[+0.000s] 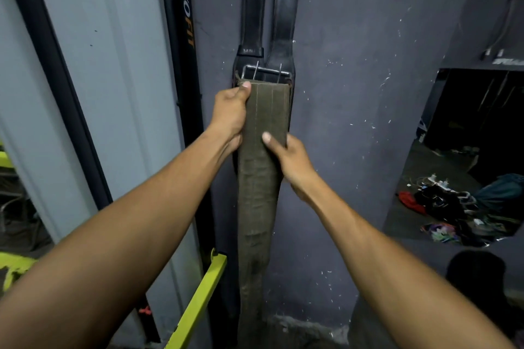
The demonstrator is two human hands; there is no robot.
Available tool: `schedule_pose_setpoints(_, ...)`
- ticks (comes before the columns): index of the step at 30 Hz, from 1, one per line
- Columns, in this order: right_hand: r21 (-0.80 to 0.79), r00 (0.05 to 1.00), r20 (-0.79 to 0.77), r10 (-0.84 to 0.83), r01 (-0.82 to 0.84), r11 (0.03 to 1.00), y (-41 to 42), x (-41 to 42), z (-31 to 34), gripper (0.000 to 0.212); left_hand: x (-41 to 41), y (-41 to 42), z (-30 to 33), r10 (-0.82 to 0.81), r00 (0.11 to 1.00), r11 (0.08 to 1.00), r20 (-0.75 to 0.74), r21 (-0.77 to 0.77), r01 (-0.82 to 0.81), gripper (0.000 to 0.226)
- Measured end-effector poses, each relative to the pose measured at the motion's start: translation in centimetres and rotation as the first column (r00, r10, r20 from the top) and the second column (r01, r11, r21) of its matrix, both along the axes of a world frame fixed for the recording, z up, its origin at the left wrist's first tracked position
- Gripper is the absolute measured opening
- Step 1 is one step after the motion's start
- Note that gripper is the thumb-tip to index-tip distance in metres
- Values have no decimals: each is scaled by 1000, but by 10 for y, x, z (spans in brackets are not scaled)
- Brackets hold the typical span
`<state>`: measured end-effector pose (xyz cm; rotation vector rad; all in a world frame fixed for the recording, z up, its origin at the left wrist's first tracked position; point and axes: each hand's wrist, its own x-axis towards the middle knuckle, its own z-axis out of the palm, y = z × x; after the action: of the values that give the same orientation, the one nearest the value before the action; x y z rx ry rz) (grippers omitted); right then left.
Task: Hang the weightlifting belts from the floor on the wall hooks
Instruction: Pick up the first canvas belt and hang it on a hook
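An olive-green weightlifting belt (pixel 256 201) hangs down lengthwise in front of the dark wall, its lower end near the floor. My left hand (pixel 229 116) grips its upper left edge, thumb at the top corner. My right hand (pixel 286 160) grips the right edge a little lower, thumb across the face. A silver buckle (pixel 265 72) shows just above the green belt's top end. Behind it a black leather belt (pixel 269 17) hangs flat on the wall from above the frame; the hook is out of view.
A black upright post with orange lettering (pixel 185 8) stands left of the belts, beside a pale grey panel (pixel 107 65). A yellow-green metal bar (pixel 198 300) slants up at lower left. A wall opening (pixel 465 173) at right shows scattered clothes and cables.
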<state>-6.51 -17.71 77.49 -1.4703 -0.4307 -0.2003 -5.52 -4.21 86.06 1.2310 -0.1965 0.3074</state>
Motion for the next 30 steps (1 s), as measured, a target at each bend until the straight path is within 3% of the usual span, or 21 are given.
schedule_pose_setpoints(7,-173,940,-323,113,-176,969,-21,-21,-160,32,8,15,11,-49,998,999,48,-8,49,31)
schedule_pose_setpoints(9,-135,946,-300,120,-167,977,-21,-18,-146,32,7,14,1,-84,995,996,47,-28,85,30)
schedule_pose_setpoints(13,33,990,-82,115,-113,993,-13,-10,-43,24,4,7,-25,-99,995,995,22,-24,99,30)
schedule_pose_setpoints(17,34,996,71,48,-50,998,-13,-5,24,25,-1,0,-28,-67,998,998,18,-14,67,30)
schedule_pose_setpoints(23,-26,993,-110,34,-37,999,-13,-20,-79,21,4,5,16,-36,996,998,80,-53,41,30)
schedule_pose_setpoints(26,-141,969,-245,32,-68,988,-23,-31,-138,24,4,7,38,-15,994,997,111,-78,24,29)
schedule_pose_setpoints(30,-182,953,-301,40,-99,978,-38,-32,-151,30,-3,4,48,-43,991,996,125,-66,52,24)
